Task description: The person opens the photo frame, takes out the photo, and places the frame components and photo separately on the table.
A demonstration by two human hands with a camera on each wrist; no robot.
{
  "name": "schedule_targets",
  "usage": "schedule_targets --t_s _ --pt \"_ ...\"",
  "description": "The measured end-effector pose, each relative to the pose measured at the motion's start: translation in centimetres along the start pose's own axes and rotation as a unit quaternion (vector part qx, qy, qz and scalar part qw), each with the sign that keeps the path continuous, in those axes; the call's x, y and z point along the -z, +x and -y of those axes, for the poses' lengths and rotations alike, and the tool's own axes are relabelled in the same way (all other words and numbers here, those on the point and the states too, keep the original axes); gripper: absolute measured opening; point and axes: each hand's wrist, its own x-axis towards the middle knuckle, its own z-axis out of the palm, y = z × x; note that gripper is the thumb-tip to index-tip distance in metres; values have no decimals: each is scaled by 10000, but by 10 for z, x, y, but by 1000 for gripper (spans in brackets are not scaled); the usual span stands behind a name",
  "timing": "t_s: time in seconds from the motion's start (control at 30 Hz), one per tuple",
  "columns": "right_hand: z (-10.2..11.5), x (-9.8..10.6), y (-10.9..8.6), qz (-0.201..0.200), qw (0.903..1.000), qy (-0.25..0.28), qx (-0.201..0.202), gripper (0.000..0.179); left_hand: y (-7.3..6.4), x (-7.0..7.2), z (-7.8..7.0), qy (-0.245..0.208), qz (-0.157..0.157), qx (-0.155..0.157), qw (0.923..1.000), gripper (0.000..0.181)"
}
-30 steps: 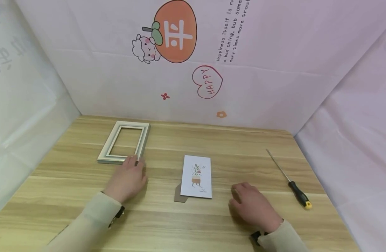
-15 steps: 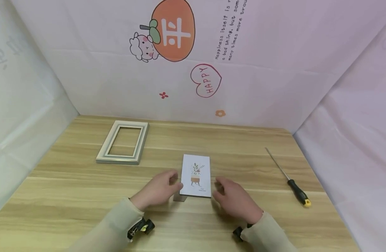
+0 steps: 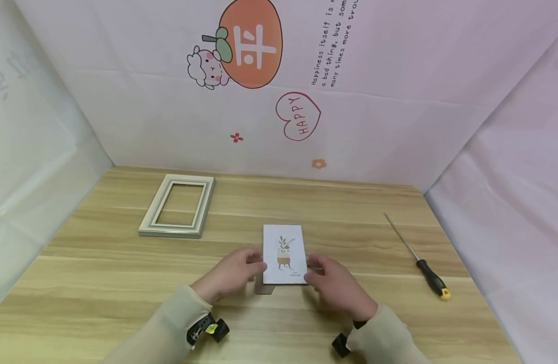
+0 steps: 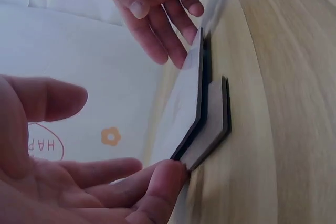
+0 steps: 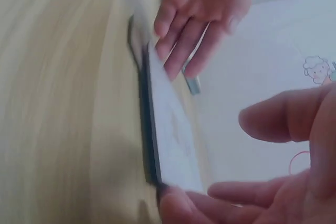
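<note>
A white card printed with a potted plant (image 3: 284, 255) lies on a dark backing board (image 4: 202, 87) at the middle of the table. A grey-brown flap (image 3: 264, 289) sticks out under its lower left. My left hand (image 3: 230, 272) is at the left edge, its fingertips right at the board's rim in the left wrist view. Along the right edge is my right hand (image 3: 340, 285), fingertips at the board's lower edge in the right wrist view. Both thumbs stand apart from the card in the wrist views.
A cream picture frame (image 3: 148, 222), hollow in the middle, lies at the back left of the wooden table (image 3: 101, 283). On the right is a screwdriver (image 3: 431, 278) with a black and yellow handle. Printed white cloth (image 3: 374, 131) encloses the table's back and sides.
My left hand has come from the picture frame to the card's left edge, and the right hand has moved left to its right edge. The card and board have shifted and turned slightly.
</note>
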Motion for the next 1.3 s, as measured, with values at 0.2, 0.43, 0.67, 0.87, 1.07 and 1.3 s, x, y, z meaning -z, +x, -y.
schedule_targets --t_s 0.2,0.43,0.67,0.87,1.07,1.3 --pt "4 0 -4 48 9961 846 -224 41 1 -1 1 -760 -387 262 9960 40" --pt "5 -5 -5 -75 9934 1124 -222 45 2 -2 3 -874 -524 481 9936 36" --pt "3 -10 -1 -175 9955 845 -384 49 2 -5 5 -600 -133 526 9967 15" --pt "3 -13 1 -96 9920 1111 -586 51 0 -5 7 -1090 -247 583 9920 19" --pt "4 -13 -1 -201 9908 1215 -554 45 1 -1 6 -1571 -166 425 9865 8" --pt "-5 -2 -1 -534 9903 1137 -595 28 1 0 8 -2136 -178 352 9761 4"
